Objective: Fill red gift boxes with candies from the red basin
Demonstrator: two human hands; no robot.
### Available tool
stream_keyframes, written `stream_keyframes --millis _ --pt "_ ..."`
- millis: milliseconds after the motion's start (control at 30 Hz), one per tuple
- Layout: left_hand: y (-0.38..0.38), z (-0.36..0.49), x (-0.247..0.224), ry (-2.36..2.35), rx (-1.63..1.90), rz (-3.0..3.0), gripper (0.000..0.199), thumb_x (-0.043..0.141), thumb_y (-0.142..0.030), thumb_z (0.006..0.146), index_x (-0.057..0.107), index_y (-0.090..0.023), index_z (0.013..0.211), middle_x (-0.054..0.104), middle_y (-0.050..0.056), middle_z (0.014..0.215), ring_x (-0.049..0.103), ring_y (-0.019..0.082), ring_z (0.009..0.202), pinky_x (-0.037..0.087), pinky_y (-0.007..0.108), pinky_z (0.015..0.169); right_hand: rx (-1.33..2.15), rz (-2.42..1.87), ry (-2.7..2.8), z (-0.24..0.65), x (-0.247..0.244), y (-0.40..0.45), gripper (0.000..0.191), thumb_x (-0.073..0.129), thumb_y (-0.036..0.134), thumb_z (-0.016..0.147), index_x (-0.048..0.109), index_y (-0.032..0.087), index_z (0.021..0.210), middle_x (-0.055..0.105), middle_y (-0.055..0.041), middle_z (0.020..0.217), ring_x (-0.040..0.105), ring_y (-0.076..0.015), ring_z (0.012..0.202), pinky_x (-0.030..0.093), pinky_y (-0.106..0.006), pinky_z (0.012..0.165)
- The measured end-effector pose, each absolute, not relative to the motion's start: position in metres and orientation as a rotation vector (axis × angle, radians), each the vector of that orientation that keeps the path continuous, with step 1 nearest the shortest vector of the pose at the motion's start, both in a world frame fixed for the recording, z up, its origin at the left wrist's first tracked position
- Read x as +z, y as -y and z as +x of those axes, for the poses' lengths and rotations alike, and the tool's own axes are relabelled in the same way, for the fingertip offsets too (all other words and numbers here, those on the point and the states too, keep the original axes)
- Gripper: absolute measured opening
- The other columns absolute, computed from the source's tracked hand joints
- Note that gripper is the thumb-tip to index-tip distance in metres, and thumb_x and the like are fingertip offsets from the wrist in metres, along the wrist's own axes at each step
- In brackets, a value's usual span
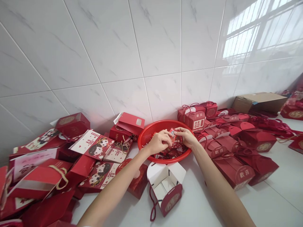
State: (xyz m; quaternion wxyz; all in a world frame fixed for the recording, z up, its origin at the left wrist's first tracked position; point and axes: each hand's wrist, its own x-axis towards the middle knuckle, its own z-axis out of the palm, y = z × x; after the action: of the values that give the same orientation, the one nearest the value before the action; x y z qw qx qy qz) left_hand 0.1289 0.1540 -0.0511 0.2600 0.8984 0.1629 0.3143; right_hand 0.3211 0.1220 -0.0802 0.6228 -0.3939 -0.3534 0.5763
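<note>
My left hand (159, 142) and my right hand (186, 136) meet over a red plastic basket (151, 125). Between their fingertips is a small red wrapped candy (172, 133), pinched from both sides. More shiny red wrapped candies (172, 152) lie in the basket below; my hands partly hide them. Just in front of the basket stands an open red gift box (170, 199) with a white inside and a dark red cord (153, 206) hanging from its left side. White pieces (165, 186) show in the bottom of that box.
Many red gift boxes (222, 145) with cords stand in rows at right. A loose pile of red and printed boxes (99, 148) lies at left. Behind the right rows is an open cardboard box (260, 99). A tiled wall (113, 47) rises behind everything.
</note>
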Motion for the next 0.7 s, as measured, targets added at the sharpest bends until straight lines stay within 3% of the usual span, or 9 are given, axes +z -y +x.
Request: stream_keyframes --millis 167,267,333,400,533,700 --pt "-0.182 0.118 -0.039 -0.763 0.795 2.243 0.026 0.052 -0.007 0.073 0.075 -0.02 0.074 0.077 0.002 0.085 0.071 0.019 0.088 0.054 0.032 0.091 1.241 -0.893 0.754 0.324 -0.079 -0.124 0.032 0.084 0.028 0.051 0.059 0.021 0.069 0.055 0.0076 0.051 0.037 -0.005 0.038 0.017 -0.02 0.035" --pt "-0.204 0.124 -0.038 -0.966 0.664 2.271 0.032 0.047 -0.007 0.075 0.076 -0.018 0.085 0.078 0.003 0.095 0.071 0.017 0.088 0.055 0.027 0.084 1.283 -0.918 0.87 0.321 -0.078 -0.118 0.031 0.084 0.029 0.052 0.062 0.02 0.072 0.048 0.0094 0.044 0.03 -0.0037 0.036 0.012 -0.019 0.036" --pt "-0.215 0.133 -0.041 -1.008 0.553 2.321 0.033 0.049 -0.008 0.076 0.077 -0.018 0.09 0.078 0.003 0.099 0.071 0.017 0.093 0.054 0.026 0.085 1.337 -0.983 1.074 0.317 -0.077 -0.115 0.03 0.085 0.031 0.054 0.067 0.019 0.075 0.049 0.0084 0.043 0.031 -0.0041 0.036 0.014 -0.019 0.036" --pt "-0.222 0.145 -0.046 -1.004 0.433 2.361 0.029 0.054 -0.009 0.076 0.078 -0.019 0.089 0.078 0.003 0.098 0.071 0.018 0.094 0.053 0.025 0.085 1.341 -1.037 1.211 0.314 -0.078 -0.114 0.03 0.085 0.036 0.059 0.07 0.017 0.077 0.059 0.0039 0.051 0.034 -0.004 0.038 0.017 -0.019 0.036" --pt "-0.228 0.169 -0.057 -1.038 0.107 2.45 0.019 0.072 -0.018 0.068 0.079 -0.021 0.085 0.078 0.003 0.088 0.072 0.024 0.087 0.054 0.029 0.081 1.272 -0.968 0.919 0.317 -0.08 -0.122 0.027 0.072 0.042 0.073 0.07 0.016 0.082 0.072 -0.0038 0.069 0.036 -0.005 0.04 0.022 -0.019 0.036" --pt "-0.23 0.194 -0.074 -1.14 -0.14 2.581 0.05 0.081 -0.028 0.061 0.074 -0.032 0.109 0.075 0.007 0.114 0.067 0.033 0.109 0.05 0.043 0.094 1.344 -0.852 0.687 0.329 -0.087 -0.134 0.027 0.056 0.027 0.074 0.071 0.014 0.093 0.072 -0.0069 0.065 0.052 -0.0134 0.048 0.04 -0.024 0.045"
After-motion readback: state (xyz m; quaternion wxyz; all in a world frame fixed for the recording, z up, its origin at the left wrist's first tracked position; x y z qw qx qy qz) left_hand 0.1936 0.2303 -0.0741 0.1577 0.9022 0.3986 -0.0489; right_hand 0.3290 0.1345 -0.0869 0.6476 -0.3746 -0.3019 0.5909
